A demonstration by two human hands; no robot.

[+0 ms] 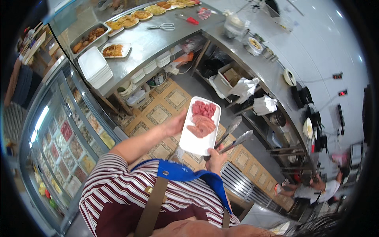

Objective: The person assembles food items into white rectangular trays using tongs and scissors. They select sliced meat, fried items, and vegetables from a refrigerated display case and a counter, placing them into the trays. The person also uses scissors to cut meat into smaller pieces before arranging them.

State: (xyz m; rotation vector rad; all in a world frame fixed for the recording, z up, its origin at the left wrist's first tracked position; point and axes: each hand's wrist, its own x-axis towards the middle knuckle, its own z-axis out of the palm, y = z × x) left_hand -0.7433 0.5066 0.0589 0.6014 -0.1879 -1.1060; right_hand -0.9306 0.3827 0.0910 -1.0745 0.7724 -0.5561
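My left hand [173, 125] gripping edge of white rectangular plate [196, 141], 2 kinds of raw meat [203, 118] on it, my right hand [216, 157] fingers closed around metal tongs [233, 138], tong arms apart, held just beside plate over patterned floor [160, 114]

Head-worn fisheye, steeply down, close overhead

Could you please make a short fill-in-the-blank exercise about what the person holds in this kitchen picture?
1. The left hand holds a white rectangular plate with raw ____ on it.
2. The right hand holds a pair of metal ____.
3. On the steel counter, beside the tray of fried food, stands a stack of empty white rectangular plates; its colour is ____.

Missing words: meat; tongs; white
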